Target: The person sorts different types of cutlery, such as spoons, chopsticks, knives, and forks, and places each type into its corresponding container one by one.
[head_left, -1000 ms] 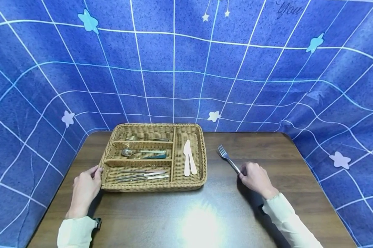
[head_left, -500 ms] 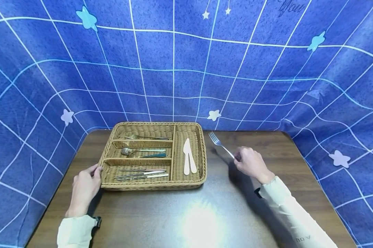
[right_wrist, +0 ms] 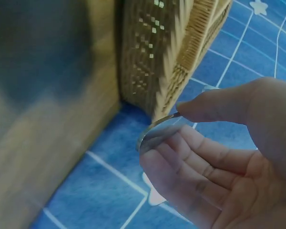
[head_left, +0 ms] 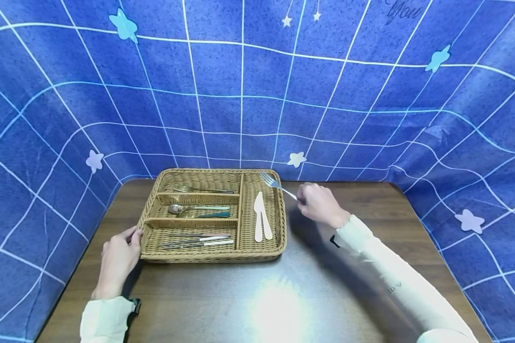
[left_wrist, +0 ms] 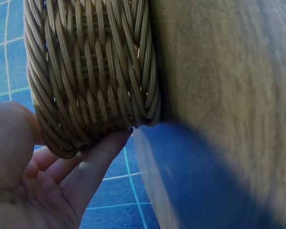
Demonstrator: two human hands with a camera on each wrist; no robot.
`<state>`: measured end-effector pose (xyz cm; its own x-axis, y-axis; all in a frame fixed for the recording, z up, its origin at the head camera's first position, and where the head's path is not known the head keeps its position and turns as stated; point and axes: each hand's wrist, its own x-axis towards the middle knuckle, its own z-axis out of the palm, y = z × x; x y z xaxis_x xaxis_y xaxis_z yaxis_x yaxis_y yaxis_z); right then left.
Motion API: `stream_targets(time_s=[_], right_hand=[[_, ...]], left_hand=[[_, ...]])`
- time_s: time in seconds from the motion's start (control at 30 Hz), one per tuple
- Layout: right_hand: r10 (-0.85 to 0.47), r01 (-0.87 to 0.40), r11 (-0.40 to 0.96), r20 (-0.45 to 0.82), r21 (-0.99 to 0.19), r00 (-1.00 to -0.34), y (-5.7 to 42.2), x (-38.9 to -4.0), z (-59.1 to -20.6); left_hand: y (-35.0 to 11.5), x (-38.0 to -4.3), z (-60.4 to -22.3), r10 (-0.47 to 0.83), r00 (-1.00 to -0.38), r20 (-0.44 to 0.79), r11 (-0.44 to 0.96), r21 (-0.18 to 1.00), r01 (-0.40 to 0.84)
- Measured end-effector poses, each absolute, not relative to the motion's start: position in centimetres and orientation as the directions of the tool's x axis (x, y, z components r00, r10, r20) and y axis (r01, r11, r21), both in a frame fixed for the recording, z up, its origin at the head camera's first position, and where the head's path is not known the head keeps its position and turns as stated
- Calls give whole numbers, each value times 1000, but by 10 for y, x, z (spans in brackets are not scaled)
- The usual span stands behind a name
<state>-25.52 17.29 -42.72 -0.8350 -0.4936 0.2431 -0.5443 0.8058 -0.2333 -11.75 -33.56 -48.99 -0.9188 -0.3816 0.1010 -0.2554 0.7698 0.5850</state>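
My right hand (head_left: pixel 319 204) pinches a silver fork (head_left: pixel 288 192) by the end of its handle, to the right of a wicker cutlery tray (head_left: pixel 284 224). The fork's tines point left and lie over the tray's right rim, at the back of the long right compartment. In the right wrist view, the handle's end (right_wrist: pixel 155 130) shows between thumb and fingers. My left hand (head_left: pixel 118 262) grips the tray's left wall near its front corner; the left wrist view shows thumb and fingers (left_wrist: pixel 93 171) about the woven wall (left_wrist: pixel 93 67). Two pale knives (head_left: pixel 258 219) lie in the right compartment.
In the tray's left compartments lie a fork (head_left: pixel 184 189) at the back, spoons (head_left: pixel 176 208) in the middle, and several thin pieces with white handles (head_left: pixel 218 243) in front. The wooden table (head_left: pixel 223 300) ends at a blue star-patterned cloth (head_left: pixel 214 109).
My right hand has carried the fork left and away from me, from the table on the right to over the tray's right rim. My left hand and the tray stay in place.
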Motion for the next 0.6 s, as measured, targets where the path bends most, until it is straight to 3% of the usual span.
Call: stream_targets(time_s=[0.4, 0.6], right_hand=[[-660, -694, 705, 226, -142, -717, 105, -292, -414], [-693, -712, 690, 164, -131, -702, 78, -311, -412]], left_hand=[[-338, -115, -490, -384, -918, 103, 770, 583, -257], [-336, -117, -490, -381, -919, 98, 768, 588, -256]])
